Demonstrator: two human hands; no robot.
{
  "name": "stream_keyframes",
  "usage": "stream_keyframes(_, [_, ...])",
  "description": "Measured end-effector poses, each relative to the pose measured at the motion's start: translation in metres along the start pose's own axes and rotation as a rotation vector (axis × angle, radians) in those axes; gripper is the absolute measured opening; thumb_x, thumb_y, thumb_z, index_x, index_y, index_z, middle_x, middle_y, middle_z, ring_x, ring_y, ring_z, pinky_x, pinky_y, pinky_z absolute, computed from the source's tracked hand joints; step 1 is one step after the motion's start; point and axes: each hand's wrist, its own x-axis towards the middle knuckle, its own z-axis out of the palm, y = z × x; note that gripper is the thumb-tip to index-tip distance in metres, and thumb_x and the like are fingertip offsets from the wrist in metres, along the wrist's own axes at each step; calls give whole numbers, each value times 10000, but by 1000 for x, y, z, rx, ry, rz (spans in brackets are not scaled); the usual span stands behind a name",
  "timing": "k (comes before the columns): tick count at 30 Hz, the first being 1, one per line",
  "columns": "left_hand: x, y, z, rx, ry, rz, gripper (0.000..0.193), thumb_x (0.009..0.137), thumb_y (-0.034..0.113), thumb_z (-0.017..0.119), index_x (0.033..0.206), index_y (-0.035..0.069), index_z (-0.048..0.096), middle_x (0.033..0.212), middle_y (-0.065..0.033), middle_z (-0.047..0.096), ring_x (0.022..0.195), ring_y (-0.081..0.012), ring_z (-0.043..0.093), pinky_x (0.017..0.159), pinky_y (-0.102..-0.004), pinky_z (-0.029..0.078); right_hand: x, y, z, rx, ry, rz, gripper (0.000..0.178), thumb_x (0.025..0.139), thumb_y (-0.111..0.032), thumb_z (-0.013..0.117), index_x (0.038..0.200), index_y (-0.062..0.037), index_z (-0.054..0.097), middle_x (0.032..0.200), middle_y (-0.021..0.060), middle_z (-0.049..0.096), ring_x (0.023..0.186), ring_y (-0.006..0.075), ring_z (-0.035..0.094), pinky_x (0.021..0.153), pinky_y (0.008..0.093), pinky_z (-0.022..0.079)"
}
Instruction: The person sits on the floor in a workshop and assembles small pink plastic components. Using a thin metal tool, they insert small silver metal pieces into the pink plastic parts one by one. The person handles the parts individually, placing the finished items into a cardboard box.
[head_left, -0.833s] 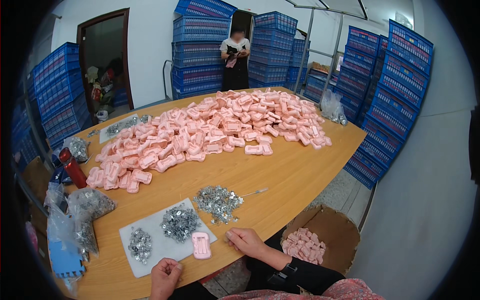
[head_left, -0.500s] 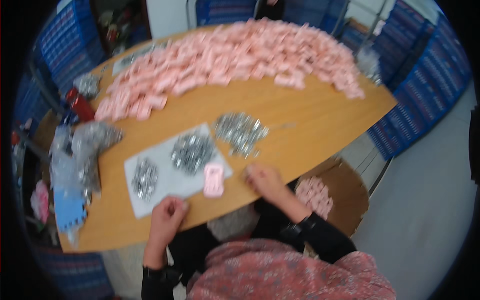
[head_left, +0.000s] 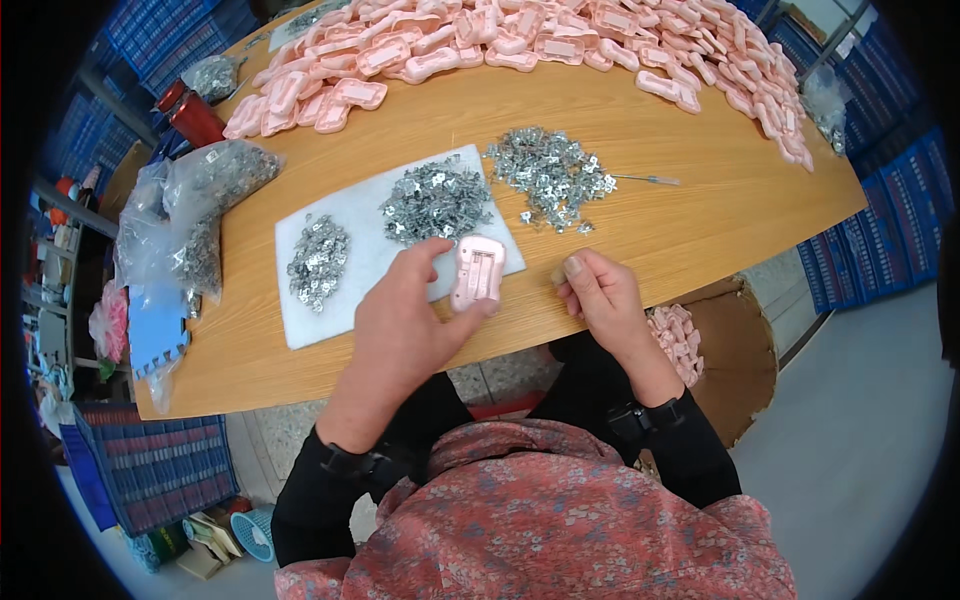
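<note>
A pink plastic battery-compartment casing [head_left: 479, 268] lies at the lower right of a white foam sheet [head_left: 318, 332], its recessed side up. My left hand [head_left: 402, 318] reaches over the sheet with thumb and fingers spread around the casing. The thumb tip overlaps the casing's lower edge; whether it presses there I cannot tell. To the right, over the table edge, my right hand [head_left: 607, 300] is closed in a pinch, and what sits between its fingertips is too small to name. Small metal clips form a narrow pile [head_left: 318, 262] and a larger pile [head_left: 436, 200] on the sheet.
Another heap of metal pieces [head_left: 550, 172] lies on the wood beside a thin pen-like tool [head_left: 648, 180]. Many pink casings [head_left: 430, 62] cover the far table. Bags of metal parts [head_left: 200, 215] and a red bottle [head_left: 192, 115] stand left. A cardboard box [head_left: 745, 350] holds pink pieces below right.
My left hand has moved right and up from the table's front edge to the casing, its fingers opening. The right hand stays pinched near the edge. The view has shifted downward and sharpened.
</note>
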Motion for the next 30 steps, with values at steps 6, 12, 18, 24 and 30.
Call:
stream_keyframes(6, [5, 17, 24, 167, 35, 61, 673, 701, 238, 791, 1291, 99, 497, 1020, -129, 610, 876, -336, 639, 719, -434, 535, 0, 2, -2, 4, 1, -14, 340, 1030, -279, 521, 813, -25, 590, 684, -10, 574, 575, 44, 503, 531, 217, 408])
stream_keyframes(12, [2, 12, 24, 130, 109, 110, 689, 676, 175, 760, 1299, 63, 489, 1004, -135, 600, 913, -318, 618, 768, -422, 518, 1, 0, 0, 49, 21, -24, 268, 1019, -241, 548, 884, -16, 599, 693, -23, 570, 593, 49, 511, 537, 220, 415])
stream_keyframes(18, [-3, 21, 14, 0, 121, 266, 707, 640, 106, 757, 1288, 23, 488, 941, -159, 558, 866, -356, 563, 741, -439, 485, 1, -23, 23, 325, -88, 180, 231, 1006, -216, 575, 1119, -15, 556, 789, -8, 607, 639, 46, 552, 548, 204, 439])
stream_keyframes(24, [-12, 19, 4, -350, -42, 85, 623, 785, 107, 715, 1345, 9, 461, 975, -108, 568, 878, -246, 591, 773, -364, 497, 4, -16, 21, 424, -235, 263, 255, 1016, -201, 543, 1173, 0, 546, 861, 20, 629, 663, 48, 579, 564, 195, 460])
stream_keyframes(30, [-7, -4, 9, -1252, -622, -439, 482, 975, 145, 420, 1437, 10, 397, 1138, -72, 617, 950, -124, 624, 814, -259, 508, -4, -26, 31, 365, -339, 283, 265, 1016, -198, 539, 1183, 7, 559, 867, 23, 645, 653, 51, 590, 563, 195, 466])
